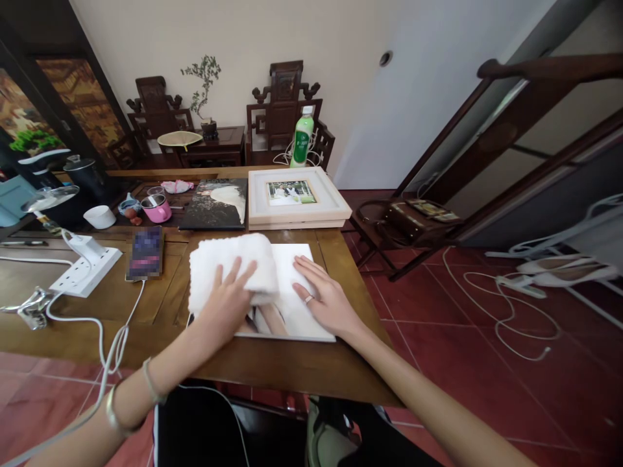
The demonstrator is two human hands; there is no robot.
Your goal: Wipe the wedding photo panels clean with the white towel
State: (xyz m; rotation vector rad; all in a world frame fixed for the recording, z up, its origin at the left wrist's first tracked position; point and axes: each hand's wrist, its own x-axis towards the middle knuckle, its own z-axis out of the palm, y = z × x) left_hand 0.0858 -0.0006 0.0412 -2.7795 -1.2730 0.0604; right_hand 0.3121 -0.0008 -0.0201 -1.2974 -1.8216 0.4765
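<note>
A folded white towel [204, 275] lies over the left part of a white photo panel or album [296, 321] on the wooden table. My left hand [226, 305] rests on the towel with its fingers spread. Part of a printed picture shows below the towel's lower edge; the towel hides the rest. My right hand [326, 298], with a ring on one finger, lies flat on the panel's right side, fingers stretched out and holding nothing.
Behind the panel are a pale framed box [302, 217] and a dark photo board [204, 207]. A green bottle [302, 139] stands at the back. To the left are a phone [145, 253], a power strip [87, 272] with cables, and a pink cup [158, 211].
</note>
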